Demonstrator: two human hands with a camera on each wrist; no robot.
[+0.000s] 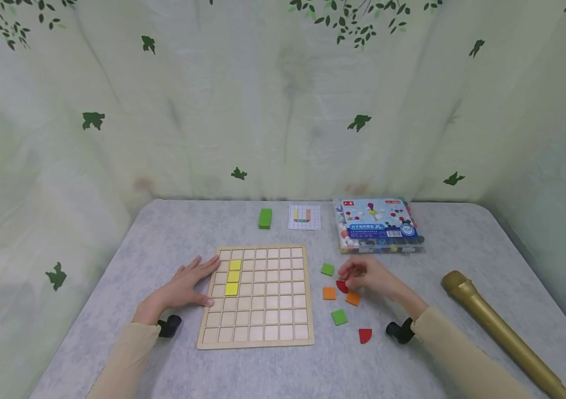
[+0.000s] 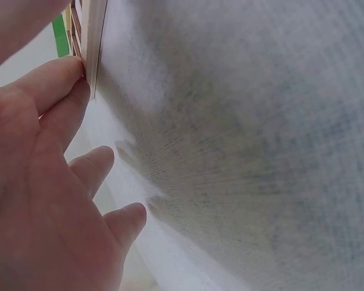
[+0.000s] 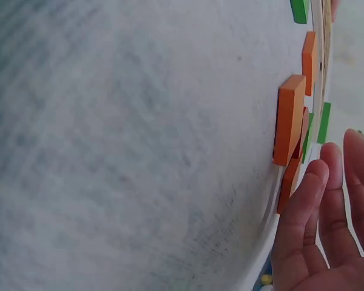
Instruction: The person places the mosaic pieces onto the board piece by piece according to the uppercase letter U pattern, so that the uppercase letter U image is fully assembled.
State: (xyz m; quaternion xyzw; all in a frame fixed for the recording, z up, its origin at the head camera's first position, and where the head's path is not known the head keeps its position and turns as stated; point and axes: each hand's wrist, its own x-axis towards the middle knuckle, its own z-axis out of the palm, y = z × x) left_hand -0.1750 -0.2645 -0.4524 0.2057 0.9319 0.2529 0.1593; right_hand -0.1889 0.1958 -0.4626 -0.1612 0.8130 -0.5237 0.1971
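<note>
My left hand (image 1: 183, 287) rests with fingers spread at the left edge of a wooden grid board (image 1: 255, 344); in the left wrist view its fingertips (image 2: 70, 70) touch the frame. Three yellow square tiles (image 1: 233, 277) sit in one column of the board. My right hand (image 1: 370, 276) reaches over the loose pieces right of the board, fingers bent. Below it lie a red quarter-round piece (image 1: 342, 287) and an orange tile (image 1: 353, 298). In the right wrist view, another orange tile (image 3: 289, 185) is right by the fingertips, with the thumb apart from the fingers.
Green tiles (image 1: 327, 269), another orange tile (image 1: 329, 293) and a second red piece (image 1: 365, 336) lie nearby. Behind stand a green block stack (image 1: 265, 218), a pattern card (image 1: 305, 218) and a clear boxed set (image 1: 380, 224). A gold microphone (image 1: 502, 332) lies at right.
</note>
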